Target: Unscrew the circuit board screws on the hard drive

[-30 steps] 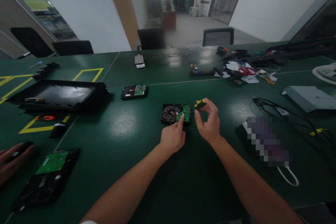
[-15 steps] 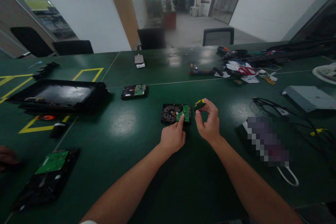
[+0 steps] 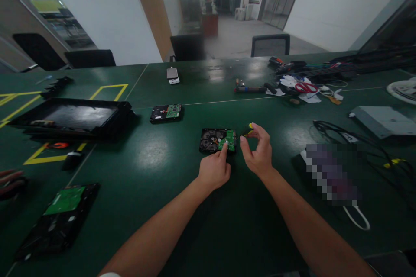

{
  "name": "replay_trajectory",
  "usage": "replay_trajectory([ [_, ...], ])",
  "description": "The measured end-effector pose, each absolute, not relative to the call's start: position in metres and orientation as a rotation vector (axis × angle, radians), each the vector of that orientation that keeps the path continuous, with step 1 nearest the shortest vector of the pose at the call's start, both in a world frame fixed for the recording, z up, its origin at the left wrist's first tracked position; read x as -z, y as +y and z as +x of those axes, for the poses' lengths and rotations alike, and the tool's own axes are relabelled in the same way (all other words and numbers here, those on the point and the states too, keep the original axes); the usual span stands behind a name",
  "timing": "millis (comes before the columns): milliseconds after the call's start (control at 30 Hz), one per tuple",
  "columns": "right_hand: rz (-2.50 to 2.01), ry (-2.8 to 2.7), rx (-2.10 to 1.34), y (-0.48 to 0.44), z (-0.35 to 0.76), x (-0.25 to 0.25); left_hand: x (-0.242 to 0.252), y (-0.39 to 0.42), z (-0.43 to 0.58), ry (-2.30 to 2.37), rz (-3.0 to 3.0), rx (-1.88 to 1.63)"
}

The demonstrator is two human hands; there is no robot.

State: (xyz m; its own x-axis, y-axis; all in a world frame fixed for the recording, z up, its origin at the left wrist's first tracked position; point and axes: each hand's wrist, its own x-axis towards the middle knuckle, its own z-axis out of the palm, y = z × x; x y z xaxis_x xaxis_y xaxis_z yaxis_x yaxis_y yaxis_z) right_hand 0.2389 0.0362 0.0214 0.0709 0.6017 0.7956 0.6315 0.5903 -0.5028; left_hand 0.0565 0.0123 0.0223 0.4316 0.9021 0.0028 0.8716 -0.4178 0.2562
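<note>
A black hard drive [image 3: 212, 139] lies on the green table, its small green circuit board [image 3: 229, 140] at the right end. My left hand [image 3: 213, 169] rests at its near edge with the fingers curled and the index finger pressing on the green board. My right hand [image 3: 258, 149] is just right of the drive, thumb and fingers pinched round the yellow-and-black handle of a small screwdriver [image 3: 247, 129] that points toward the drive's right edge.
A second hard drive [image 3: 166, 113] lies farther left, and a large black tray [image 3: 69, 116] beyond it. A dismantled device with a green board [image 3: 58, 216] sits at the near left. Another person's hand [image 3: 9, 179] shows at the left edge. Scissors [image 3: 305, 87], tools and cables [image 3: 357, 143] fill the right.
The screwdriver handle has turned in my right fingers and shows less yellow. The other person's hand at the left edge has pulled back and shifted. My left hand has stayed on the board.
</note>
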Motion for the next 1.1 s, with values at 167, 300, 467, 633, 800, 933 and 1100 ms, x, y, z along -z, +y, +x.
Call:
replay_trajectory([
  [167, -1.017, -1.599, -0.148, 0.0351, 0.2391, -0.0206, -0.0215, 0.0123, 0.0569, 1.556, 2.47, -0.227],
  [300, -1.02, -1.59, -0.151, 0.0366, 0.2398, -0.0175, -0.0228, 0.0119, 0.0574, 1.569, 2.464, -0.218],
  [467, -1.033, -1.565, -0.047, 0.0382, 0.2385, -0.0162, -0.0256, 0.0117, 0.0572, 1.569, 2.457, -0.2],
  [633, -1.026, -1.595, -0.065, 0.036, 0.238, -0.0204, -0.0246, 0.0116, 0.0566, 1.573, 2.45, -0.225],
  [800, -0.984, -1.593, -0.189, 0.0362, 0.2381, -0.02, -0.022, 0.0119, 0.0569, 1.567, 2.471, -0.245],
  [933, -1.009, -1.578, -0.119, 0.0376, 0.2378, -0.018, -0.0221, 0.0121, 0.0569, 1.575, 2.474, -0.227],
  [1100, -1.012, -1.574, -0.005, 0.0365, 0.2371, -0.0204, -0.0232, 0.0116, 0.0558, 1.565, 2.481, -0.225],
])
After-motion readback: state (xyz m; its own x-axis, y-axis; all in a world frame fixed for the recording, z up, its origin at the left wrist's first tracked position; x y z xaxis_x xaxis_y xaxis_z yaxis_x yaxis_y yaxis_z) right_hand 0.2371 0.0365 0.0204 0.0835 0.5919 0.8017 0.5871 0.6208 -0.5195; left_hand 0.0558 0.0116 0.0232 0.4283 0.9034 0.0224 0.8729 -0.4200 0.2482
